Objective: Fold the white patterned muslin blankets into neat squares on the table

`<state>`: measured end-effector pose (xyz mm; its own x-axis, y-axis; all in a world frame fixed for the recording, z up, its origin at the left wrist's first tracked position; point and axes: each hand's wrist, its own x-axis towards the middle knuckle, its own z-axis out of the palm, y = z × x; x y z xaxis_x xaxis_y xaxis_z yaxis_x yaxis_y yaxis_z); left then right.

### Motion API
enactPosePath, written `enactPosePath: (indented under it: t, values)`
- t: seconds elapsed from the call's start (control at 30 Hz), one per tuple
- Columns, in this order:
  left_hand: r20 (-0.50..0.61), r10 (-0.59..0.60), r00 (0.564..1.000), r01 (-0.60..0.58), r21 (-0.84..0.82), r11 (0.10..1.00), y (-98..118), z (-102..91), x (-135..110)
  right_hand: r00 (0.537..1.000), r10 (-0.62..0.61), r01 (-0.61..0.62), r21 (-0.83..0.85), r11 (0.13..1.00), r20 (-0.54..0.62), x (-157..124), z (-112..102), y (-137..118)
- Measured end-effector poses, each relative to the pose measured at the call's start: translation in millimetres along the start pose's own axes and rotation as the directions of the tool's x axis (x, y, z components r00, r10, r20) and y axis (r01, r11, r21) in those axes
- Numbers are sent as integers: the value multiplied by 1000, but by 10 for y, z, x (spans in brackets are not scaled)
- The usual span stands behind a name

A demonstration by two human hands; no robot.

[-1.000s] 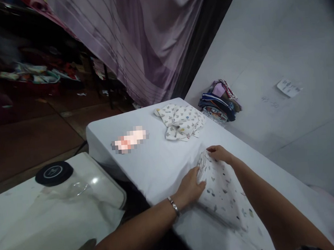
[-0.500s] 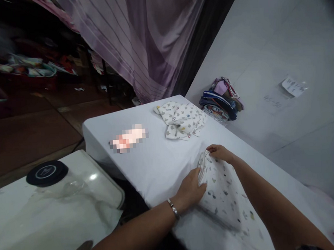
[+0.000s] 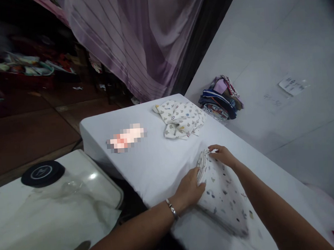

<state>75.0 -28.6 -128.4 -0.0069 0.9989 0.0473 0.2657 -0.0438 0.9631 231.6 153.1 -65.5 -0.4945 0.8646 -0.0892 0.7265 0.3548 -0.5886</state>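
A folded white cloth with small printed motifs (image 3: pixel 224 197) lies on the white-covered table (image 3: pixel 146 160) in front of me. My left hand (image 3: pixel 190 187), with a metal bracelet at the wrist, grips the cloth's near-left folded edge with curled fingers. My right hand (image 3: pixel 222 154) pinches the far corner of the same folded edge. Both hands rest low on the table.
A crumpled patterned garment (image 3: pixel 180 118) lies further back on the table, and a blurred pink patch (image 3: pixel 126 137) lies to its left. A pile of coloured clothes (image 3: pixel 220 101) sits against the white wall. A white appliance with a black round lid (image 3: pixel 42 174) stands at my left.
Both hands stay on the folded cloth's edge; the view has shifted slightly, and the hands have barely moved.
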Motion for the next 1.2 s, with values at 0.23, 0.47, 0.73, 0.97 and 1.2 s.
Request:
enactPosePath:
  t: [0.23,0.47,0.73,0.97,1.2]
  values:
    - [10,-27,1000,27,-44,999,48,-40,-22,994,-106,107,-17,994,22,-125,-14,51]
    - [0,-7,1000,7,2,1000,22,-25,-15,1000,-24,23,86,996,15,-69,31,72]
    - [3,5,1000,-5,44,999,1,-5,-5,998,25,-25,-4,1000,65,154,87,1]
    - [-8,13,1000,-13,43,999,-24,18,-2,995,16,-13,-38,999,97,195,75,33]
    - [8,9,1000,-10,65,998,8,0,-8,997,-47,50,-48,998,64,190,68,63]
